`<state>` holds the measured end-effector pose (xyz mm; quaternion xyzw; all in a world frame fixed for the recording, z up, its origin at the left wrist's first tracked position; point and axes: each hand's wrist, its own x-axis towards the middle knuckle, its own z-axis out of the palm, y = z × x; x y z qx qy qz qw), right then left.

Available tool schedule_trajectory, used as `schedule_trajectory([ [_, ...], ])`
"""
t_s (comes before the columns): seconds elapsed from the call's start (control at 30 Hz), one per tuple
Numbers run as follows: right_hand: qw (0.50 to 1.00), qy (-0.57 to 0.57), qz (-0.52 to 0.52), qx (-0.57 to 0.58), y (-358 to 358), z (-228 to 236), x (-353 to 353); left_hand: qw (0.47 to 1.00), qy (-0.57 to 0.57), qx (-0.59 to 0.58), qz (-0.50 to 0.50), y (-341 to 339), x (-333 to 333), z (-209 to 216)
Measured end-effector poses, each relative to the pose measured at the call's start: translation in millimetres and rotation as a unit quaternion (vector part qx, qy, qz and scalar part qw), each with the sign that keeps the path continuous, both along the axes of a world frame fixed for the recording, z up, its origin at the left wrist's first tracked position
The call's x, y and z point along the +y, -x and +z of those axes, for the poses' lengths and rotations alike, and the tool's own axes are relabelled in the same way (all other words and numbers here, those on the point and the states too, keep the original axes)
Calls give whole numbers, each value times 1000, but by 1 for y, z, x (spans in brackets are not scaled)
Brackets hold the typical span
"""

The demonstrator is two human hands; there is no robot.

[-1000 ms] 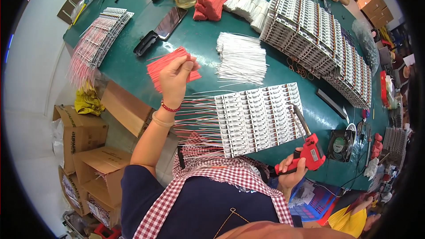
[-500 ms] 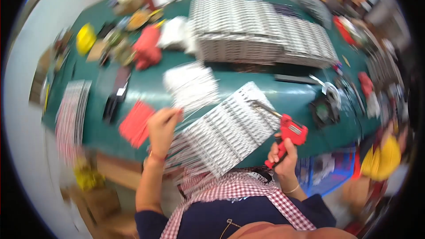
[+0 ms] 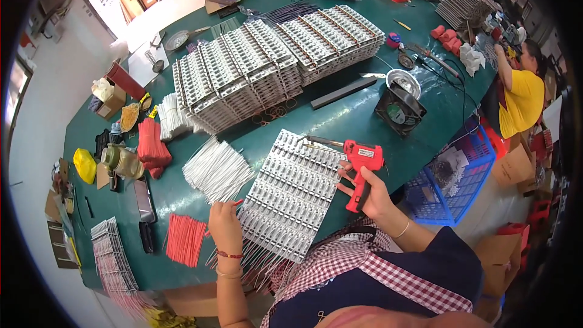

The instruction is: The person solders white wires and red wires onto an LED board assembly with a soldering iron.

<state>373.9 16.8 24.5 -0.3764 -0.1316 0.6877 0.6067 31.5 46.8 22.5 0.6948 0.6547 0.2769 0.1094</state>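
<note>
My left hand [image 3: 225, 223] is closed in a pinch at the left edge of a perforated metal panel [image 3: 291, 197]. A short red wire end [image 3: 237, 203] pokes out from its fingertips. Rows of small metal parts cover the panel, and thin wires trail off its near edge. A red soldering gun [image 3: 363, 157] rests in my right hand [image 3: 378, 199], some fingers reaching forward past the handle. Its long tip points left, over the panel's far right part. Left of my left hand lies a bundle of red wires [image 3: 186, 240]; beyond it, a pile of white wires [image 3: 217, 170].
Tall stacks of similar panels [image 3: 243, 79] stand farther back. A black fan [image 3: 400, 109] and metal bowl [image 3: 403, 82] sit to the right. A wired panel [image 3: 114, 255] lies far left. A blue crate [image 3: 452, 185] stands beside the table. Two other people sit around it.
The view has swung, bringing more of the far side and both other people into sight. My left hand still pinches red wire; my right hand keeps the soldering gun, tip over the panel.
</note>
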Motion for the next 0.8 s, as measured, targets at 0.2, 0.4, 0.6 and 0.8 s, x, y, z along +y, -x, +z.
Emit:
schedule_trajectory([
  [0.2, 1000, -14, 1, 6, -4, -8, 10, 999, -21, 21, -19, -4, -3, -20],
  [0.4, 1000, -6, 1, 1, -4, -12, 8, 998, -39, -36, 22, -11, -14, -26],
  [0.6, 1000, -5, 13, -18, -10, -14, 3, 998, -38, -41, 43, -12, -19, -32],
  [0.8, 999, -13, 29, 29, -16, -15, 14, 994, -81, -52, 46, -6, -18, -6],
])
